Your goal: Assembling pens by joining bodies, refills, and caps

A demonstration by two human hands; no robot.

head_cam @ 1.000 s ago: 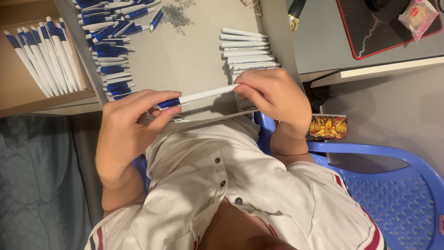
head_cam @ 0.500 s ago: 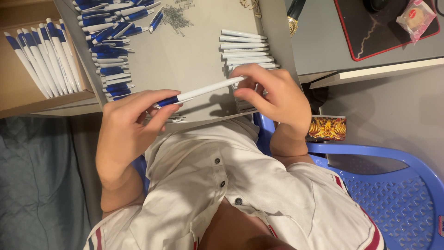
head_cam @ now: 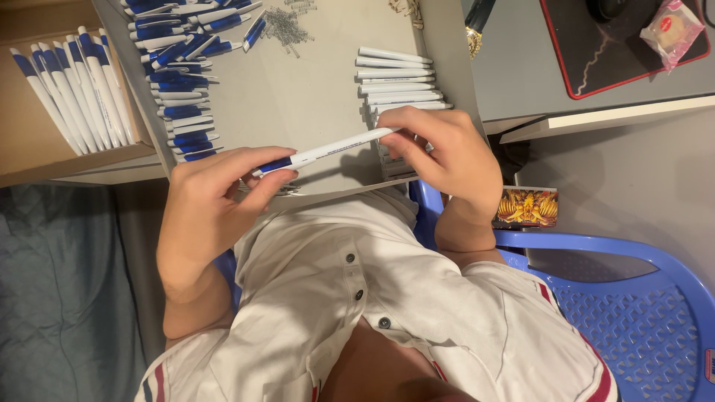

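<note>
A white shirt [head_cam: 387, 313] with dark buttons fills the lower middle of the frame, and a blue plastic chair [head_cam: 633, 298] is seen at the lower right. Above the lap, a white pen with a blue end [head_cam: 322, 151] is held level across the middle of the frame, over the near edge of the desk [head_cam: 313, 89]. Its blue end is pinched in the grip of the left hand [head_cam: 212, 201], thumb beneath and fingers curled over, with the wrist bent upward from the forearm. The white end is grasped by the fingertips of the right hand [head_cam: 447, 160], whose knuckles are arched. Beyond the right hand, a stack of white barrels [head_cam: 395, 78] lies on the desk. At the upper left, blue-and-white pen parts [head_cam: 179, 82] are heaped, and finished pens [head_cam: 74, 93] lie in a cardboard box [head_cam: 30, 149].
</note>
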